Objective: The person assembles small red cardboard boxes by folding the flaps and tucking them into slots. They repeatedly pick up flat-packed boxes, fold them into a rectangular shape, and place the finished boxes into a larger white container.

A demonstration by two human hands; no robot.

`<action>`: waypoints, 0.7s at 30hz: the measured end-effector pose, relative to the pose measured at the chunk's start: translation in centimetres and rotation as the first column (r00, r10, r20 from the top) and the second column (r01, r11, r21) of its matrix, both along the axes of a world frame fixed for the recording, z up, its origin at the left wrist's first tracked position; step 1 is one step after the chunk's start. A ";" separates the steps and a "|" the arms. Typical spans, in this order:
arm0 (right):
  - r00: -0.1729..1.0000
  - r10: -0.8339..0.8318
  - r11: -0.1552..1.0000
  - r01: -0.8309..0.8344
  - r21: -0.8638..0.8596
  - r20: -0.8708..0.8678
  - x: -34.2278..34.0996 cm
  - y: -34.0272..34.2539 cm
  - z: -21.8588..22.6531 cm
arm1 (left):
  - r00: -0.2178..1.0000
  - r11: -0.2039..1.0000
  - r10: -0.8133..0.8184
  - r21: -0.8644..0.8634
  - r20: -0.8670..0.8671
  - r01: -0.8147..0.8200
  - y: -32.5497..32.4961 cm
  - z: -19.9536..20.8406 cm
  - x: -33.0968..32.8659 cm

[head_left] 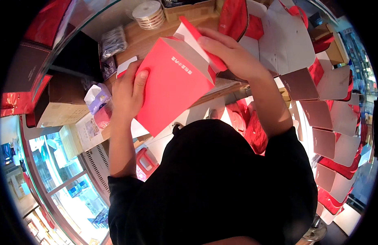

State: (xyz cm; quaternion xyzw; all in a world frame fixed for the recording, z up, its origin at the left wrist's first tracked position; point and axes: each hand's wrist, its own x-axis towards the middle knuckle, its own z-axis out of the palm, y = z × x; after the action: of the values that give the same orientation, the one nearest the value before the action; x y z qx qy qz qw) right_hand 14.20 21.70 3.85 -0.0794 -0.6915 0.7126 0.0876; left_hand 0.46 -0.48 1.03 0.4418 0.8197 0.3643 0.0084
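A red cardboard box (172,92) with small white lettering is held up over the wooden counter, tilted, its white inside showing at the top. My left hand (130,87) grips its left side, thumb on the front face and the other fingers behind. At the upper right, my right hand (230,51) is closed on the box's flap (197,38), which is red outside and white inside and stands partly raised. The fingertips behind the flap are hidden.
Ribbon spools (148,14) are stacked at the back of the counter (132,38), near a clear plastic packet (113,41). A brown carton (60,100) and a purple-white tissue pack (97,98) sit left. Open red, white and brown boxes (301,83) crowd the right.
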 end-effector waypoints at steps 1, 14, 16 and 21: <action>1.000 0.000 0.993 0.001 0.114 -0.008 -0.5 -0.2 -0.3 | 1.000 1.000 -0.002 -0.010 0.010 0.002 0.0 0.2 -0.1; 0.980 0.103 0.758 0.035 0.651 -0.172 -1.2 -1.7 -3.0 | 0.999 0.994 0.008 -0.106 0.048 -0.003 0.1 -0.1 -1.1; 0.976 0.094 0.854 0.022 0.519 -0.197 -1.2 -2.1 -3.6 | 0.999 0.994 0.013 -0.106 0.050 -0.008 0.3 -0.2 -1.1; 0.985 0.054 0.966 -0.009 0.258 -0.166 -1.2 -2.8 -4.1 | 0.998 0.991 -0.002 -0.136 0.065 0.011 0.3 0.0 -1.1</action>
State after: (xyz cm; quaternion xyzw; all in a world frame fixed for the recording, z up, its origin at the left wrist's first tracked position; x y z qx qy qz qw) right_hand 12.98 18.86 -0.21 0.0052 -0.7690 0.6226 0.1450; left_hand -0.60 -0.17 1.05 0.4308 0.8406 0.3217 0.0662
